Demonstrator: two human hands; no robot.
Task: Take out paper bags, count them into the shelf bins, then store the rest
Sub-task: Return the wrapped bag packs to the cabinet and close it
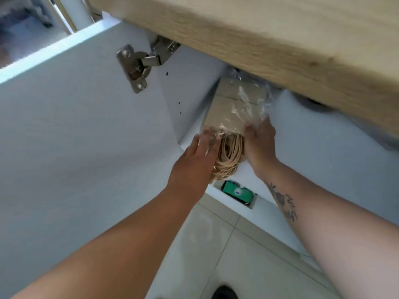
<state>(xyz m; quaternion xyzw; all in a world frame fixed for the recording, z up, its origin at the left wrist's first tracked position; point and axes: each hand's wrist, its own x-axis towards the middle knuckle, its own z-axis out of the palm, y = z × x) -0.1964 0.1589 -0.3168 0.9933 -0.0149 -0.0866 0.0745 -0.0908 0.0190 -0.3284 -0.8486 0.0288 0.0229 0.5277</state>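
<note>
A bundle of brown paper bags (228, 111) in clear plastic wrap lies on the white cabinet floor (306, 134), under the wooden countertop. Its twisted paper handles (230, 156) bunch out at the near end. My left hand (194, 160) rests flat against the bundle's left side, fingers extended over the handles. My right hand (260, 145) grips the bundle's right near corner, fingers pressed into the plastic wrap. Both hands hold the bundle between them.
The white cabinet door (75, 130) stands open on the left, its metal hinge (135, 65) showing. The wooden countertop (280, 35) overhangs above. A green object (236, 192) sits in a slot below the cabinet floor. Pale floor tiles (216, 244) lie below.
</note>
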